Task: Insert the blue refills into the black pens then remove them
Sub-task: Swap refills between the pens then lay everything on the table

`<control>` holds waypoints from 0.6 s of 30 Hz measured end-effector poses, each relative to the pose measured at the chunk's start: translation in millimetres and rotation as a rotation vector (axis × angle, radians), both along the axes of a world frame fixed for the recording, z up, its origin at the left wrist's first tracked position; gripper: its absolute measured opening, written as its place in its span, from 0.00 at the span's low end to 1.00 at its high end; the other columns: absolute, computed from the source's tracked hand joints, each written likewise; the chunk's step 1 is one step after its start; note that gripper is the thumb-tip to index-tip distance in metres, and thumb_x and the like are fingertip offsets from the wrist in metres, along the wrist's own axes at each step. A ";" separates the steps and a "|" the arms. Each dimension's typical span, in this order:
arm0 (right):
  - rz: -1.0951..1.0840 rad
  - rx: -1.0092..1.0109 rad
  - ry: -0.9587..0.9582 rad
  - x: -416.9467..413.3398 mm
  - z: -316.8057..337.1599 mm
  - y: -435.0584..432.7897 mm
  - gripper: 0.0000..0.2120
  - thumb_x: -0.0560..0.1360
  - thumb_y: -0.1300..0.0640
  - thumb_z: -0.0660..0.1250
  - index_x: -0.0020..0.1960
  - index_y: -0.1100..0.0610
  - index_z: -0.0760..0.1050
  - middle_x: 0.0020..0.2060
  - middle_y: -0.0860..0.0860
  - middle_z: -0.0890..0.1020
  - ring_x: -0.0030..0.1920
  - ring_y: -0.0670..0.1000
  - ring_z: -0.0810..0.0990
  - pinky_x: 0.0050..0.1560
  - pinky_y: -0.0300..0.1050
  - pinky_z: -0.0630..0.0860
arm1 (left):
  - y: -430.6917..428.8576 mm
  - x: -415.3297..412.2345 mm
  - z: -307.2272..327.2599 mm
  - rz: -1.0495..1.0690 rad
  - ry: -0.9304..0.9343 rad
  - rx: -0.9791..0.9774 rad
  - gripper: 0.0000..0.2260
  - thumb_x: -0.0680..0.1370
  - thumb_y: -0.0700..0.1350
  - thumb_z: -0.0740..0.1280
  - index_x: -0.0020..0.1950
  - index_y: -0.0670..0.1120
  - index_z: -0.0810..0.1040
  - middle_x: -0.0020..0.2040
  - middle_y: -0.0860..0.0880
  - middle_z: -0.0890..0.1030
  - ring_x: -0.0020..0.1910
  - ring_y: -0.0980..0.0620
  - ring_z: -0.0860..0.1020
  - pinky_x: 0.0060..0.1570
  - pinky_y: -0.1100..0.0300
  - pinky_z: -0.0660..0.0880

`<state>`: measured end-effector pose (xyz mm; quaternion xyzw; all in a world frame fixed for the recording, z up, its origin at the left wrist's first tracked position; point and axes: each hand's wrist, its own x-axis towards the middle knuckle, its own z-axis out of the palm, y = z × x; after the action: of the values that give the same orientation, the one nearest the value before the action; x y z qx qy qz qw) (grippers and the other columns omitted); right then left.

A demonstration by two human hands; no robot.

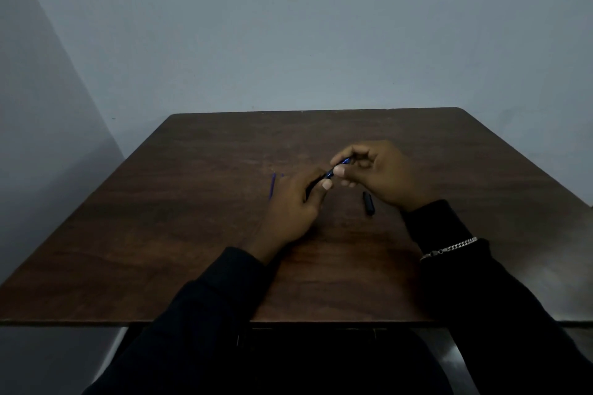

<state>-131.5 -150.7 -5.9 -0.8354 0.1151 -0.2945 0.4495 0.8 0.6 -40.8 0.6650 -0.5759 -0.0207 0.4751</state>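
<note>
- Dark sleeves (205, 308) cross the table's (192, 266) near edge; a silver bracelet (449, 247) sits on the right one.
- Bare wood lies open on both sides of the hands.
- Left hand (293, 205) grips a black pen (313, 184) — right hand (382, 175) pinches the blue refill (343, 162) at its tip.
- Just beside the right hand lies a black cap (368, 203); another refill (272, 186) rests left of the left hand.
- Farther on, the tabletop is bare up to the grey wall (288, 26).

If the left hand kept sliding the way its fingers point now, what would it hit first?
Its fingers point up-right along the black pen held by the left hand, so it would most likely meet the right hand first, whose fingertips pinch the blue refill just ahead. Depth is hard to judge.
</note>
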 end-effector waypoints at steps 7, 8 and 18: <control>-0.154 -0.271 0.024 -2.9 3.6 5.7 0.32 0.78 0.33 0.64 0.36 0.62 0.79 0.28 0.53 0.82 0.27 0.45 0.81 0.30 0.33 0.74 | -0.4 0.4 -1.7 -0.038 -0.020 0.004 0.12 0.87 0.49 0.63 0.52 0.45 0.82 0.35 0.50 0.80 0.34 0.50 0.78 0.38 0.50 0.74; -0.145 -0.214 0.008 -3.0 4.0 4.3 0.30 0.77 0.33 0.64 0.39 0.61 0.81 0.31 0.52 0.84 0.30 0.43 0.83 0.32 0.33 0.76 | -0.9 0.8 -2.1 -0.032 -0.019 0.012 0.12 0.87 0.50 0.63 0.51 0.44 0.82 0.35 0.48 0.80 0.33 0.50 0.78 0.37 0.49 0.74; -0.081 -0.164 0.023 -1.8 -0.5 1.4 0.18 0.77 0.42 0.71 0.37 0.54 0.83 0.29 0.50 0.85 0.28 0.44 0.83 0.32 0.33 0.76 | -1.4 3.1 -5.1 -0.044 -0.074 -0.015 0.09 0.86 0.47 0.64 0.60 0.50 0.83 0.35 0.56 0.80 0.35 0.55 0.79 0.35 0.67 0.70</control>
<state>-133.3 -149.4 -6.4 -0.8674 0.1293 -0.3115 0.3659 3.9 -0.8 -45.9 0.6490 -0.6078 -0.0021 0.4576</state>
